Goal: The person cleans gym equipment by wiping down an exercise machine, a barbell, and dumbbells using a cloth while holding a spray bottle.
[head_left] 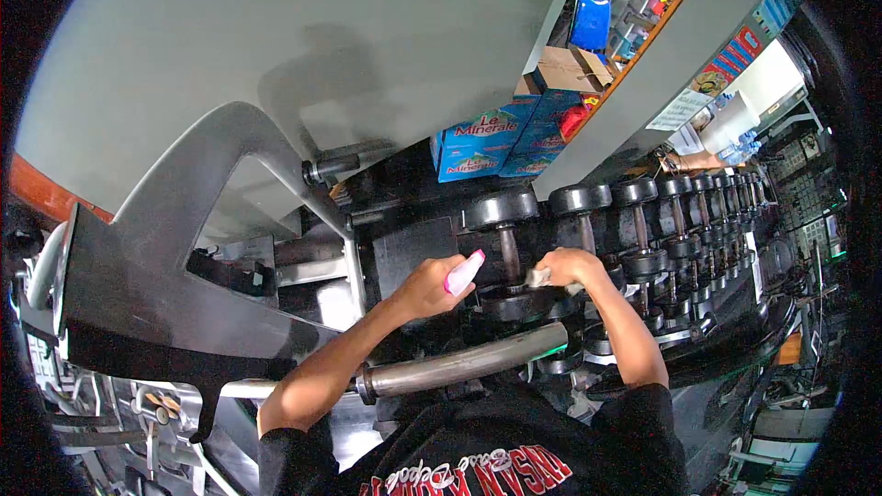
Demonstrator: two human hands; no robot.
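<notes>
My left hand [430,288] is closed around a pink-and-white bottle [466,273], whose lower part is hidden by my fingers. Bunched in my right hand [571,265] is a pale cloth [539,277]. The cloth is by the lower end of the nearest dumbbell [511,254]; whether it touches the metal I cannot tell. This dumbbell has a bare metal handle and thick black heads, and lies on the rack with its handle pointing away from me. A second dumbbell [582,201] lies just to its right, partly behind my right hand.
More dumbbells [646,261] run in rows to the right. A thick metal tube [469,360] crosses in front of my body. At left stands a large grey machine frame [138,285]. Blue water cartons [487,142] are stacked behind the rack, beside a grey wall [230,28].
</notes>
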